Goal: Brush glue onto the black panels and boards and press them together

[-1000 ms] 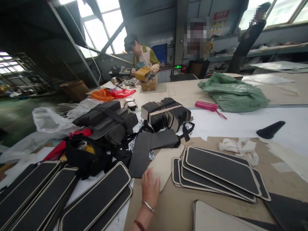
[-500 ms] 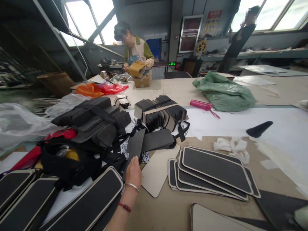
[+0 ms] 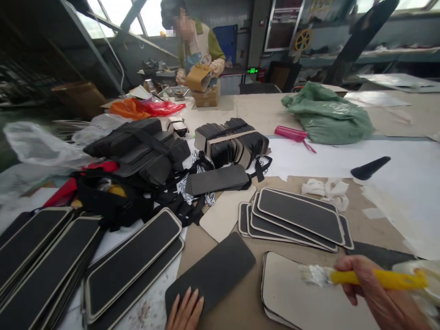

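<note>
My left hand [image 3: 185, 309] lies with fingers stretched out on the near end of a dark grey rounded panel [image 3: 216, 270], which rests on the brown board. In my right hand [image 3: 373, 284] is a glue brush [image 3: 350, 276] with a yellow handle and pale, whitish bristles. Its bristle end points left over a stack of cream-coloured panels [image 3: 292, 291]; whether it touches them I cannot tell. Beyond both hands sits a fanned pile of dark panels with cream edges [image 3: 300, 215]. At the lower right, a whitish container [image 3: 421, 275] is partly hidden by my right hand.
Stacks of cream-edged dark panels [image 3: 134, 268] line the left. Loose grey strips [image 3: 218, 179], a banded bundle [image 3: 233, 144] and black straps lie further back. A green bag [image 3: 330, 117] and pink pouch [image 3: 290, 134] are at right. A co-worker [image 3: 195, 46] stands across the table.
My left hand has come back from the grey strips to the near board, where the dark panel now lies. My right hand has entered with the brush. The view has tilted down.
</note>
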Motion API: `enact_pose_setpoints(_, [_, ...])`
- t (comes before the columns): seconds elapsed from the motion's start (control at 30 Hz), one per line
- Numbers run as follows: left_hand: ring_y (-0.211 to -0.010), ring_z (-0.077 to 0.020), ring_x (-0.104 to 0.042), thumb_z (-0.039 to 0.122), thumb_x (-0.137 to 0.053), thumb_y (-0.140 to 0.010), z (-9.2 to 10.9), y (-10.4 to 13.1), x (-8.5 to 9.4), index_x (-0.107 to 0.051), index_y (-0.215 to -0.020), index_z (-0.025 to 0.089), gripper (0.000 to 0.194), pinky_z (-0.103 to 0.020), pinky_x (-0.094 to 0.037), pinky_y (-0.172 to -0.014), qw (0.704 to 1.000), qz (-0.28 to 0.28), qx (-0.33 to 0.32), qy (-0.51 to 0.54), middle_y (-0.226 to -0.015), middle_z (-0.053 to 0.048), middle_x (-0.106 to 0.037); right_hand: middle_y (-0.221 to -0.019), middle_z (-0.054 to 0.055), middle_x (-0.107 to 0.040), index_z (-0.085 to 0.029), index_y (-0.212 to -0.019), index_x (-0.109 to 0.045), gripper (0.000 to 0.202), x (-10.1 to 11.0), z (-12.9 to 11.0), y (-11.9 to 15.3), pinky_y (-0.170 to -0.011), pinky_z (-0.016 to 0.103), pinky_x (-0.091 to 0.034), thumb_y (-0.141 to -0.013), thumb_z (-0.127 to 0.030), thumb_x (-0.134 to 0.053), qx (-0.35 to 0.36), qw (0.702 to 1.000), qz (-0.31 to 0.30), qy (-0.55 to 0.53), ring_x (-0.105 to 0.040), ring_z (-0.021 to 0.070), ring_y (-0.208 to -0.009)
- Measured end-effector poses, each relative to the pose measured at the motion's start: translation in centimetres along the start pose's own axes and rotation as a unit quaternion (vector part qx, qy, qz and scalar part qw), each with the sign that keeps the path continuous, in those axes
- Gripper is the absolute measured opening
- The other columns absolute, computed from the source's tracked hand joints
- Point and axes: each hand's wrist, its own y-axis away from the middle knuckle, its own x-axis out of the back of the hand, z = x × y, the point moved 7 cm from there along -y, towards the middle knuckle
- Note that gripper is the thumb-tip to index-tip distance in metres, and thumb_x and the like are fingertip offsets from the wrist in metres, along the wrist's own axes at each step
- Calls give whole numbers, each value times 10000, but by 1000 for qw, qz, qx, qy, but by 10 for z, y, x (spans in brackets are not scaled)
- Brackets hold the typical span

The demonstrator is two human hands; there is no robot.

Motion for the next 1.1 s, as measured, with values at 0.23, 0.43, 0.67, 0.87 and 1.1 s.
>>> enact_pose_setpoints(0.23, [-1218, -203, -443, -10, -374, -729, 13, -2, 12, -450, -1256, 227, 583, -383, -449, -956, 984, -118, 55, 125, -1268, -53, -545, -594, 52, -625, -170, -795, -586, 480, -121, -38, 12, -556, 303, -512, -775, -628, -444, 0, 983, -124, -135, -610, 194, -564])
enact_pose_setpoints(0.43, [-1183, -267, -475, 180, -556, -758, 0, 5, 32, -518, -1151, 152, 395, -469, -469, -928, 964, -148, 114, 188, -1218, -131, -570, -771, 81, -663, -174, -845, -613, 453, -226, -75, 49, -634, 325, -526, -743, -601, -505, 8, 960, -213, -179, -635, 219, -685])
enact_pose_setpoints(0.67, [-1079, -240, -563, 109, -505, -776, -6, 25, 33, -586, -1005, 117, 243, -431, -524, -866, 967, -52, 160, 193, -1059, -131, -653, -794, 67, -635, -188, -852, -586, 344, -304, -99, 88, -663, 318, -516, -805, -515, -492, 58, 932, -295, -201, -623, 206, -724])
enact_pose_setpoints(0.87, [-1083, -248, -558, 135, -563, -748, -10, 26, 28, -574, -1041, 139, 294, -438, -518, -872, 951, -82, 177, 241, -1073, -124, -649, -778, 61, -641, -183, -863, -579, 341, -323, -86, 88, -651, 317, -516, -799, -510, -503, 37, 937, -294, -183, -624, 199, -691])
enact_pose_setpoints(1.1, [-994, -235, -612, 155, -468, -824, -9, 25, 28, -603, -987, 157, 212, -419, -555, -806, 967, -56, 166, 188, -997, -98, -676, -750, 71, -658, -182, -821, -593, 420, -262, -50, 41, -649, 346, -510, -742, -585, -508, 10, 981, -169, -99, -635, 223, -675])
